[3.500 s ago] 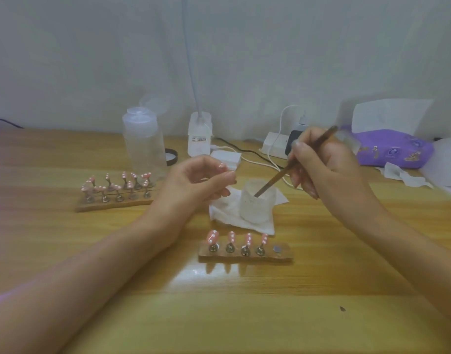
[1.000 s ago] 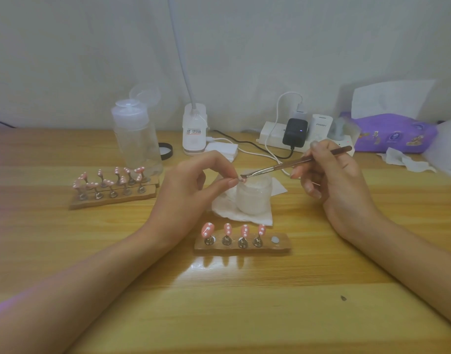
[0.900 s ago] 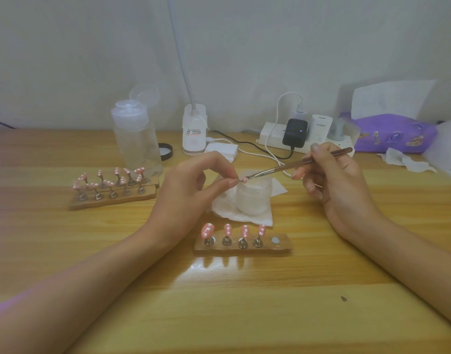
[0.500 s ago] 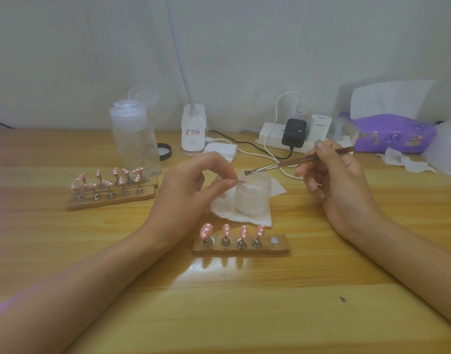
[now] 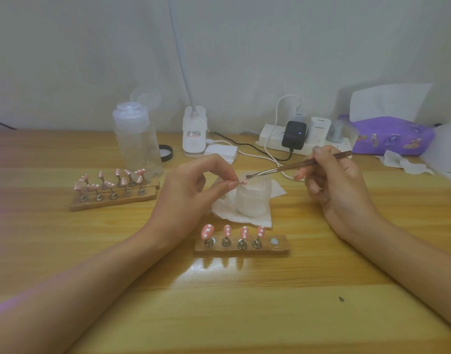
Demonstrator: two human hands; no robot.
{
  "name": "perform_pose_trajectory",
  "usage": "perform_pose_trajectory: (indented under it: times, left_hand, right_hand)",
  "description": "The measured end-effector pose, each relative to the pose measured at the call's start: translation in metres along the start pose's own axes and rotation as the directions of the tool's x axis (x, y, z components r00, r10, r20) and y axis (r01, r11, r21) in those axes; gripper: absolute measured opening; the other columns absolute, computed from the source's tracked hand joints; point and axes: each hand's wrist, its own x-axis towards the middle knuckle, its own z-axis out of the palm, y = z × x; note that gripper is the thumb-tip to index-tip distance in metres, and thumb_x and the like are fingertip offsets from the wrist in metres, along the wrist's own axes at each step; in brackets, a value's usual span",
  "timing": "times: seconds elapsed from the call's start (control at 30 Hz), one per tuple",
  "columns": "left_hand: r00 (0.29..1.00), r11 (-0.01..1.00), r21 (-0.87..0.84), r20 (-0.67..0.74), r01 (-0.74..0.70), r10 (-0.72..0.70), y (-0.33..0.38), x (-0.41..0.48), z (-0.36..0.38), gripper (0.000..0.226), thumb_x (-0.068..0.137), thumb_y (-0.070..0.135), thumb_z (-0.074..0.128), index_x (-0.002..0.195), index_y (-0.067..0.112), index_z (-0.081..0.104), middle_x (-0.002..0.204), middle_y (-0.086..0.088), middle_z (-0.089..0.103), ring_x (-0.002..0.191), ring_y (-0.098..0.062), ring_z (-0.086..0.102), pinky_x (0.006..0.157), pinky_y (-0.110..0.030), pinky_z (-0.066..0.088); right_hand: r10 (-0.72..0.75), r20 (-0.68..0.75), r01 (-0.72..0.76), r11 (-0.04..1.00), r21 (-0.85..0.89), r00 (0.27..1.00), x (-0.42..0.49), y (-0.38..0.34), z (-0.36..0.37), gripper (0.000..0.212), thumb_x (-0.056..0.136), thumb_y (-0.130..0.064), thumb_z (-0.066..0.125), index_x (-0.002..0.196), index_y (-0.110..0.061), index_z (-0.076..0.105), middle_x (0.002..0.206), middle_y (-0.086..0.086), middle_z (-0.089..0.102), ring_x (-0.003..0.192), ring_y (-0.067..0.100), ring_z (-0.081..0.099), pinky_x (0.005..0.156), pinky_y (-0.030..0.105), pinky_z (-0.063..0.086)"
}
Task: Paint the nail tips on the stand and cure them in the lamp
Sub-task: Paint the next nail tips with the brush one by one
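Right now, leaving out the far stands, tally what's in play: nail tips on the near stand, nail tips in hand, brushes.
Nail tips on the near stand: 4
Nail tip pinched in the left hand: 1
Brush held in the right hand: 1
Total: 6

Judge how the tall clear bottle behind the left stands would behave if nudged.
The clear bottle is tall and narrow, so it probably tips easily. It looks like thin plastic, likely light. Its flip cap stands open, so any contents could spill.
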Motion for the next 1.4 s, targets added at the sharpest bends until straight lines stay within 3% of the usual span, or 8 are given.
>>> perform_pose_trajectory:
  times: [0.13,0.53,0.67,0.8,0.97,1.07,1.23,1.4]
  left_hand:
    - [1.000,1.000,-0.001,0.000,-0.003,0.003,0.0008,0.0006,0.0003,0.009,0.087,0.022,0.074,0.080,0.026,0.069,0.083,0.012,0.068,0.055,-0.007,0.029,0.054,-0.021,0.031]
    - [1.000,1.000,0.027,-0.010,-0.007,0.007,0.0010,0.0008,0.0002,0.010,0.088,0.022,0.074,0.080,0.026,0.069,0.075,0.022,0.063,0.054,-0.005,0.033,0.054,-0.016,0.032]
    - [1.000,1.000,0.029,-0.015,-0.004,0.005,0.0009,-0.0001,-0.0004,0.010,0.087,0.022,0.074,0.080,0.026,0.069,0.076,0.021,0.064,0.055,-0.006,0.032,0.054,-0.015,0.032]
    - [1.000,0.999,0.035,-0.012,-0.008,0.008,0.0004,0.0003,-0.0002,0.010,0.088,0.022,0.074,0.079,0.024,0.069,0.068,0.024,0.058,0.054,-0.006,0.032,0.054,-0.016,0.031]
    - [1.000,1.000,0.011,-0.015,-0.005,0.005,-0.0010,-0.0002,0.0000,0.012,0.087,0.021,0.075,0.078,0.025,0.069,0.064,0.021,0.055,0.055,-0.006,0.031,0.054,-0.017,0.030]
    - [1.000,1.000,0.004,-0.016,-0.007,0.007,-0.0013,0.0007,0.0002,0.013,0.087,0.022,0.075,0.077,0.026,0.068,0.063,0.020,0.053,0.054,-0.006,0.030,0.053,-0.016,0.030]
    - [0.999,0.999,0.013,-0.016,-0.030,0.030,-0.0007,0.0007,0.0006,0.012,0.088,0.021,0.074,0.078,0.024,0.068,0.061,0.030,0.053,0.053,-0.005,0.031,0.053,-0.012,0.031]
    - [0.999,0.999,0.015,-0.017,-0.032,0.032,-0.0012,0.0013,0.0012,0.012,0.088,0.020,0.075,0.078,0.023,0.068,0.059,0.031,0.052,0.054,-0.005,0.031,0.054,-0.011,0.031]
  right_hand:
    - [-0.035,0.056,0.036,0.999,-0.007,0.998,-0.0010,-0.0001,0.0007,0.028,0.102,-0.028,0.050,0.074,-0.022,0.055,0.064,0.003,0.070,0.041,0.008,0.043,0.039,0.016,0.027]
    - [-0.008,0.011,0.008,1.000,-0.011,1.000,0.0002,0.0004,0.0000,0.028,0.103,-0.023,0.047,0.077,-0.018,0.053,0.061,0.002,0.068,0.039,0.008,0.039,0.040,0.017,0.027]
    - [-0.042,0.069,0.042,0.999,0.003,0.997,-0.0010,-0.0005,0.0014,0.029,0.103,-0.025,0.047,0.076,-0.020,0.054,0.062,0.003,0.069,0.040,0.009,0.042,0.039,0.017,0.029]
    - [-0.010,0.000,0.010,1.000,-0.013,1.000,-0.0008,0.0004,0.0006,0.028,0.104,-0.022,0.047,0.076,-0.018,0.052,0.059,0.002,0.067,0.039,0.009,0.042,0.040,0.017,0.029]
    - [-0.046,0.060,0.046,0.999,-0.010,0.997,-0.0012,-0.0004,0.0022,0.030,0.104,-0.023,0.046,0.075,-0.021,0.053,0.062,0.003,0.069,0.039,0.009,0.041,0.038,0.015,0.027]
    - [-0.016,0.005,0.016,1.000,-0.015,1.000,-0.0001,0.0005,0.0009,0.029,0.104,-0.022,0.047,0.075,-0.019,0.052,0.060,0.002,0.068,0.038,0.008,0.039,0.037,0.014,0.027]
    - [-0.064,0.064,0.065,0.998,-0.016,0.996,-0.0007,0.0011,0.0012,0.029,0.104,-0.024,0.047,0.076,-0.021,0.053,0.063,0.004,0.069,0.039,0.009,0.040,0.038,0.016,0.027]
    - [-0.051,0.008,0.051,0.999,-0.006,0.999,0.0009,0.0011,-0.0007,0.029,0.104,-0.023,0.048,0.076,-0.020,0.054,0.062,0.003,0.068,0.040,0.009,0.037,0.043,0.020,0.025]
